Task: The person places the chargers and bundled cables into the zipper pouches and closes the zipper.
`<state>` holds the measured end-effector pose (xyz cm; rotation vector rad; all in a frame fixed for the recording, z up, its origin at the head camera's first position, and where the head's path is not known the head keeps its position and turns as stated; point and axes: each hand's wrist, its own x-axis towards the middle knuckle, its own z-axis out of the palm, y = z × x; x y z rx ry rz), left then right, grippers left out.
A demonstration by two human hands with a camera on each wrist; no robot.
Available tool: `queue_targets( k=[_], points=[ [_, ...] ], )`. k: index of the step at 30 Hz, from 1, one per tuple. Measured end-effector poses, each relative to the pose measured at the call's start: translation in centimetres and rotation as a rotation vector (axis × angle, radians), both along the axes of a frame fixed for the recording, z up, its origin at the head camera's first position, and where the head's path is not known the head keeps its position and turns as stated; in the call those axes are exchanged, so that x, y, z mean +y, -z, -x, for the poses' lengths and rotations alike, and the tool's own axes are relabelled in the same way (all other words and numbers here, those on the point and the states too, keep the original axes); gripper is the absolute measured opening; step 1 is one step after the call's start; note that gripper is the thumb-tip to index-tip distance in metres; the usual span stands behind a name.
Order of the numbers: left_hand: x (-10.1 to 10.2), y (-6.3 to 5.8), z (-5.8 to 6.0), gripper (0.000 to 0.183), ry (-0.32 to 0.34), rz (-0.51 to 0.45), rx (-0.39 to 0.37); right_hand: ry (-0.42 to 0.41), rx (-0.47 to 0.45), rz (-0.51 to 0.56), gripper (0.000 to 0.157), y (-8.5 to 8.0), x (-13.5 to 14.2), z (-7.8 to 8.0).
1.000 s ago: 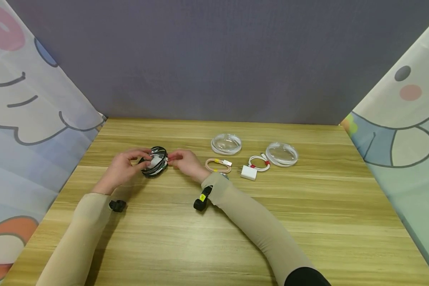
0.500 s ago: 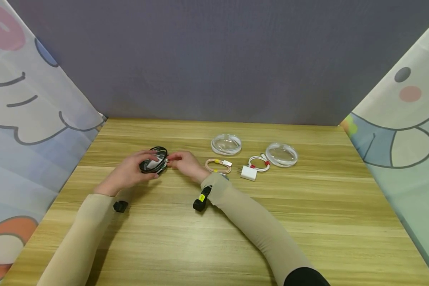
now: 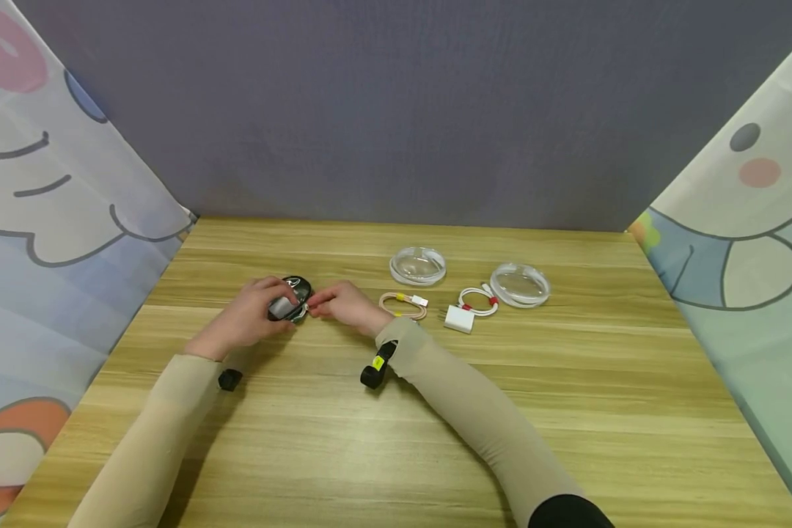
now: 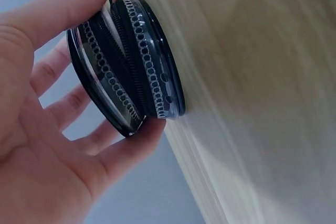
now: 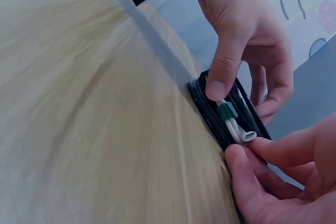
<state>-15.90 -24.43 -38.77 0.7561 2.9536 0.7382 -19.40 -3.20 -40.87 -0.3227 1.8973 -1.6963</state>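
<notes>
A small round black zippered case (image 3: 295,287) with clear windows stands partly open on the table. In the left wrist view, two zipper-edged halves of the case (image 4: 144,51) spread apart like a wedge. My left hand (image 3: 254,312) grips it from the left, fingers over the lid and thumb at the near edge. At its right side, a white cable (image 5: 233,128) with a green band shows in the opening. My right hand (image 3: 348,304) pinches the cable's bent end there with thumb and forefinger. The cable's remainder inside the case is mostly hidden.
Two coiled white cables in clear round packs (image 3: 417,265) lie at the back right. Nearer sit a beige cable with yellow ties (image 3: 402,306), a white cable with red ties (image 3: 478,301) and a white plug adapter (image 3: 459,319). A grey wall (image 3: 409,110) stands behind.
My left hand has shifted right and now wraps over the case. The lid has come down, narrowing the opening. My right hand has stayed nearly in place at the case's right edge.
</notes>
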Motion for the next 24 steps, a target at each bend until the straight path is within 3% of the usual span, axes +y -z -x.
queue_targets(
  k=[5,10,16,24],
  points=[
    [-0.2,-0.1,-0.1,0.035,0.040,0.012,-0.030,-0.047,0.179,-0.192,0.022,-0.5,0.8,0.1],
    [-0.4,-0.4,-0.4,0.042,0.175,-0.019,-0.042,0.002,0.357,-0.348,0.021,-1.1,1.7,0.6],
    [-0.5,-0.3,-0.6,0.049,0.350,-0.086,-0.091,-0.041,0.412,-0.346,0.024,-1.3,2.3,0.8],
    [-0.2,-0.3,-1.3,0.047,0.414,-0.139,-0.182,-0.203,0.440,-0.275,0.042,-0.4,2.2,0.7]
  ],
)
